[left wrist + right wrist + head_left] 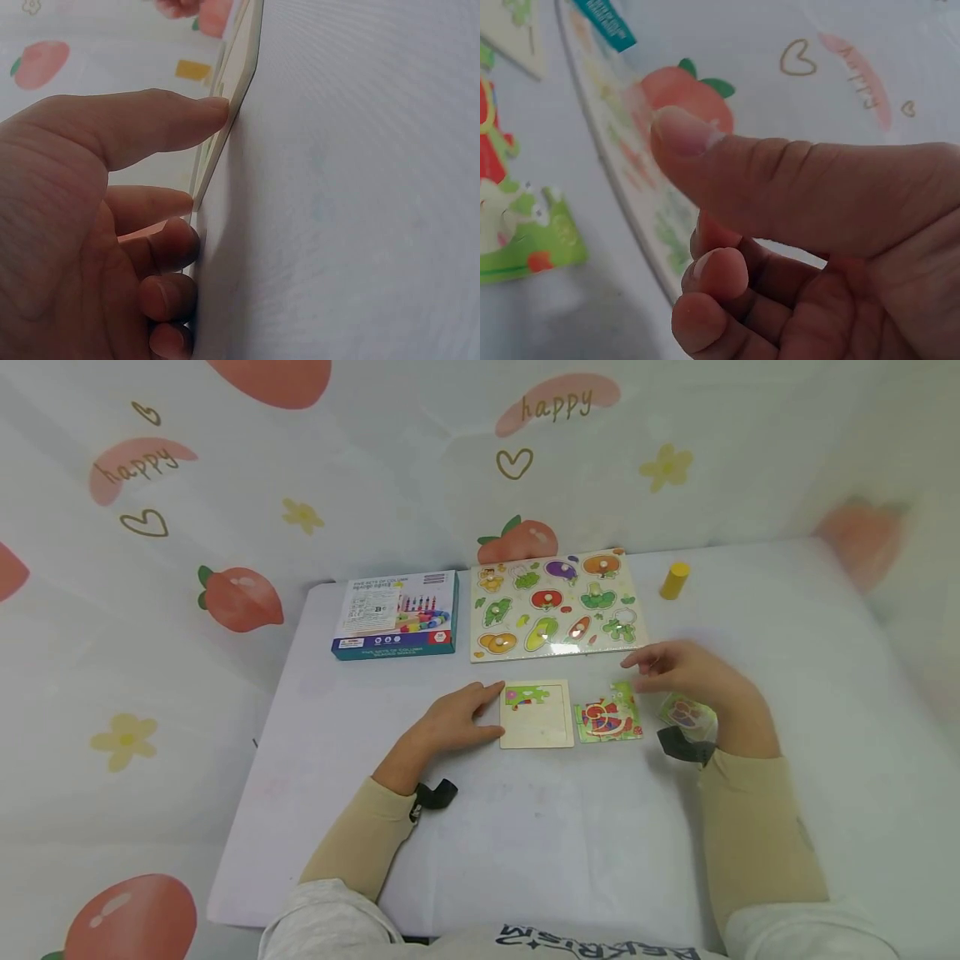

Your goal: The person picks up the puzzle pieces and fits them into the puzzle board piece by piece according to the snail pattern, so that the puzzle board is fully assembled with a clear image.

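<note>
A square wooden puzzle tray [536,727] lies on the table, with a green puzzle piece [517,696] in its upper left part. My left hand [457,717] touches the tray's left edge, index finger at the top corner and thumb lower down. The left wrist view shows both tips against the rim, the other fingers curled loosely. Right of the tray lie joined puzzle pieces [609,718] with a red and green picture, their upper left part absent. Above and right of these, my right hand [678,670] hovers with loosely bent fingers; nothing shows between them in the right wrist view.
A vegetable peg board [517,610] lies at the back, beside a boxed set [397,614] on its left. A yellow cylinder [675,581] stands at the back right. Partly hidden by the right wrist strap is a clear-wrapped picture puzzle [687,714].
</note>
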Demonstrator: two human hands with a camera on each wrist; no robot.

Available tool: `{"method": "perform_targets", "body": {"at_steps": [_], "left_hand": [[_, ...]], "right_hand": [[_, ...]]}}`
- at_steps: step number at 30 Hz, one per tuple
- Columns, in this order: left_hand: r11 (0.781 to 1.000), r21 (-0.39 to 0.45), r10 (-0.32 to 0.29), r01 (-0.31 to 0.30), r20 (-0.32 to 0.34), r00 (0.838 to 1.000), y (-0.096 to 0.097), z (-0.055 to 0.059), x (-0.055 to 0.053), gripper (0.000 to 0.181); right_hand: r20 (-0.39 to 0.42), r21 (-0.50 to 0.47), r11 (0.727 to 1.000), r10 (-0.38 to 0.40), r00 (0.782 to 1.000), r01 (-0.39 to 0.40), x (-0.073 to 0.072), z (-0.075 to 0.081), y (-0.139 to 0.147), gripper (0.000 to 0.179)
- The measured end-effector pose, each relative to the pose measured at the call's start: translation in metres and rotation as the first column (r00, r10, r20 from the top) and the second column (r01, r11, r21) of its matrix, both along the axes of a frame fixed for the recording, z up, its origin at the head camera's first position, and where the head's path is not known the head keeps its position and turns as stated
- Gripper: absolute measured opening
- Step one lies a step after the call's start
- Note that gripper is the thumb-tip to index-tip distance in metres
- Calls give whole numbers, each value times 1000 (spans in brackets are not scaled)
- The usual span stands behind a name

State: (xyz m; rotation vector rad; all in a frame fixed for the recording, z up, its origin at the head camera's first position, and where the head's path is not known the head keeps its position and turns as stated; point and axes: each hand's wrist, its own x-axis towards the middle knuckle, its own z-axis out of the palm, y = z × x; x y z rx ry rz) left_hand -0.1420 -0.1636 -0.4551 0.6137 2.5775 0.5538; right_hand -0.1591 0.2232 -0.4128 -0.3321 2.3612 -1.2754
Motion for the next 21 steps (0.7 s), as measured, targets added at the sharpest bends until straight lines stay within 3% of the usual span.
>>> {"method": "perform_targets", "body": {"at_steps": [7,13,21], "left_hand": [[1000,-3,2,-2,0,1000,0,-2,0,80],[1000,0,-2,2,-2,1000,0,-2,-1,80],[1000,-2,2,-2,-1,1000,0,0,0,80]], "right_hand": [[112,78,997,-18,994,9,-8,-20,0,43],[123,95,995,-26,992,14,-9,-25,-4,43],[105,196,980,-64,992,43,-11,-25,-18,34]]}}
